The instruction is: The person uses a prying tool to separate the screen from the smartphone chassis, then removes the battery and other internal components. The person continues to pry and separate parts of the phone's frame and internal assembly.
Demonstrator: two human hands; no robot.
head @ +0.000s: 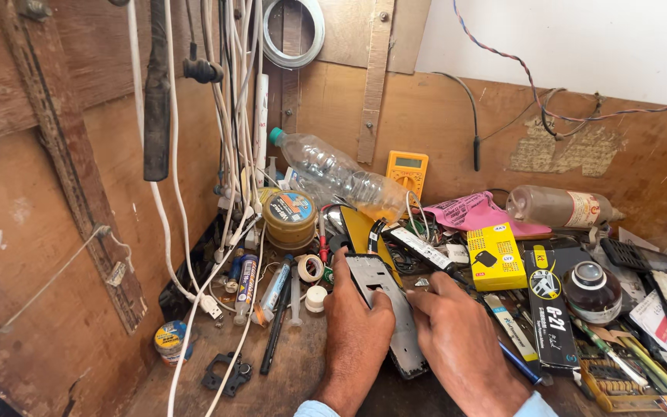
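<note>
My left hand [355,332] grips the left edge of a grey phone frame [384,297] that lies flat on the wooden bench, its inner side up. My right hand [457,340] rests on the frame's right edge, thumb and forefinger pinched near its middle. The frame's lower end [411,363] shows between my two wrists. A yellow and black strip [360,228] lies just behind the frame's top.
A yellow box [496,256] and a black box [550,309] lie to the right, with a dark glass jar [592,292]. Behind are a clear plastic bottle [333,171], a yellow multimeter [407,170] and a solder tin [289,218]. White cables [233,154], tubes and syringes crowd the left.
</note>
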